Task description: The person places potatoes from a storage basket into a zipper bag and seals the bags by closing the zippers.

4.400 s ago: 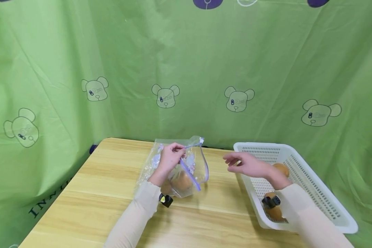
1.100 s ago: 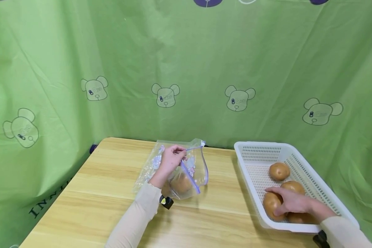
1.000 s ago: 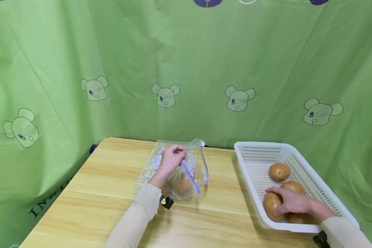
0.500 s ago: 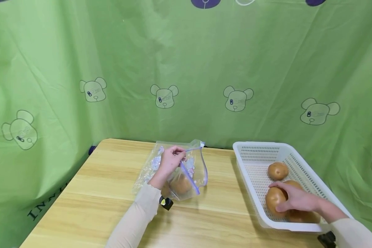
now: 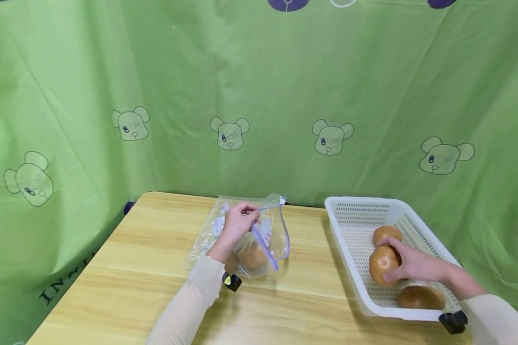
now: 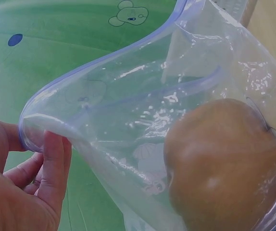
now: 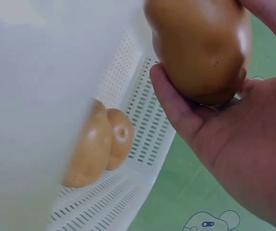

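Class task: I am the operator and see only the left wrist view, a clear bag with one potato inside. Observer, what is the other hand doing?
Observer: The right hand grips a potato above a white basket.
Operator: Any potatoes left in that basket?
Observer: Two more: one at the far end, one at the near end.
Operator: What does my bag rest on?
Observer: The bag sits on a wooden table, and the left hand pinches its rim open.
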A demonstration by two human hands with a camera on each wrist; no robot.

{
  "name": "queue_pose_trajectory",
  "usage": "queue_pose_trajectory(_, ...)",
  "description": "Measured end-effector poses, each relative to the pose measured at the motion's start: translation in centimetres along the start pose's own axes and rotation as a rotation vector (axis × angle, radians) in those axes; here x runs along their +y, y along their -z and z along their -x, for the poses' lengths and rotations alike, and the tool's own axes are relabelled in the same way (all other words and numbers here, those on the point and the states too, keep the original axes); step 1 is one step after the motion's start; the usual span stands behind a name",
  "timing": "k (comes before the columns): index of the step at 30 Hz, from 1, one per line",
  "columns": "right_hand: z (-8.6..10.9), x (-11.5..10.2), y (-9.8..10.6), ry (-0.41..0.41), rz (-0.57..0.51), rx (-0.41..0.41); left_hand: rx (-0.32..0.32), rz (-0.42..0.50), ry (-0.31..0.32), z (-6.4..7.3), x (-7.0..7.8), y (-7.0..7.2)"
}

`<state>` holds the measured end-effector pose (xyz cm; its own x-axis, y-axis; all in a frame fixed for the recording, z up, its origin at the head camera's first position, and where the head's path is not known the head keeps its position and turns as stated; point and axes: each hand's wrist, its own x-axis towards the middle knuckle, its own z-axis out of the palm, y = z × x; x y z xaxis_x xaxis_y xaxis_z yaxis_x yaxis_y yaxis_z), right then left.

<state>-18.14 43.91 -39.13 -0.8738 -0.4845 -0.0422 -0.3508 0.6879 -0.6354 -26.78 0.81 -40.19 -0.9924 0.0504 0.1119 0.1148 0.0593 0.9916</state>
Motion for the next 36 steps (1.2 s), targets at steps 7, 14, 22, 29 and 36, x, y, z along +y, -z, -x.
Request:
queue_pose_trajectory(7,-0.3,-0.4,0.7,0.002,-0.022,0.005,0.000,0.005,0.018,0.2,-0.3,0.1)
queue_pose_trajectory(14,-1.0,-1.2,1.0,0.059,0.016,0.057,-0.003,0.008,0.017,0.1,-0.4,-0.1)
queue_pose_trajectory(22,-2.6,-2.1,1.2,0.008,0.032,0.047,-0.006,0.001,0.011,0.2,0.1,-0.3)
queue_pose_trajectory(29,-4.7,-3.4,0.8,-0.001,0.055,0.045,-0.005,0.012,0.013,0.2,0.1,-0.5)
queue_pose_trajectory(36,-6.8,-5.0,0.1,0.013,0.026,0.048,-0.008,0.007,-0.003,0.1,0.2,-0.5)
